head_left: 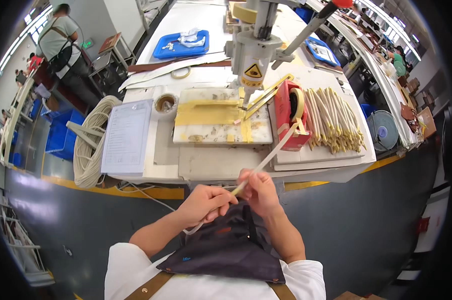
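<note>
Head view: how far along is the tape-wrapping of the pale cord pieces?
Done: a pile of pale taped cord pieces lies right of the red tape dispenser. In hand: the left hand and right hand hold one pale cord piece, with a cream tape strip running to the dispenser. Left: a big coil of white cord beside the white worktable.

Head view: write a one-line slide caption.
Both hands, left hand and right hand, hold a cream strip running from the red tape dispenser on the workbench.
</note>
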### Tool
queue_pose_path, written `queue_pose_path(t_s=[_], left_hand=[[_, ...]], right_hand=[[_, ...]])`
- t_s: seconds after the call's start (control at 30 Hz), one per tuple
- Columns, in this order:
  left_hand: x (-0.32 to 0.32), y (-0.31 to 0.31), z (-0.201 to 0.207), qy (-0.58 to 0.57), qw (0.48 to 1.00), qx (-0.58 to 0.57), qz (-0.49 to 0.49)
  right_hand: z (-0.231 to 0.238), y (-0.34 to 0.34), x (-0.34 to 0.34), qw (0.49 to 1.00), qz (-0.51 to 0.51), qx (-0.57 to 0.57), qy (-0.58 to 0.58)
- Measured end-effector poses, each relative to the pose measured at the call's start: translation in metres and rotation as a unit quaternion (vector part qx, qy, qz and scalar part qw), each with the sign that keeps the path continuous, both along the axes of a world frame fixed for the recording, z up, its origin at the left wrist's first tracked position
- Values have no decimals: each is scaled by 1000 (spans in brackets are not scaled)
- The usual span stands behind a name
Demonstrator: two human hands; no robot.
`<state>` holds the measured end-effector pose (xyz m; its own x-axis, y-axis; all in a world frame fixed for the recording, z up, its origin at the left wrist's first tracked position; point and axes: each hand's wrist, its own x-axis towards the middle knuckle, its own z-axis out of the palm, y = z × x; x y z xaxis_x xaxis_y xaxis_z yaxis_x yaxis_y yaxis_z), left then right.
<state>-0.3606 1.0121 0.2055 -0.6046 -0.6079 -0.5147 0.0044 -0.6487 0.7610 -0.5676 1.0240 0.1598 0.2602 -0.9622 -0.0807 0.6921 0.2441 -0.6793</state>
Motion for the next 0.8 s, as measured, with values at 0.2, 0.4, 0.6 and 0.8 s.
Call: queue_pose_path(t_s=[0.2, 0.4, 0.6, 0.8], left_hand=[[33, 8, -23, -58, 979, -138, 136], [35, 7, -20, -155, 906, -342, 195], [16, -42, -37, -291, 682, -641, 201], [5, -90, -57, -344, 613, -689, 177]], right_hand=[[8, -46, -15, 976, -106, -29, 188], [11, -68, -9, 967, -167, -44, 188], [-5, -124, -20, 865, -270, -71, 418], [8, -161, -22, 730, -281, -105, 615]])
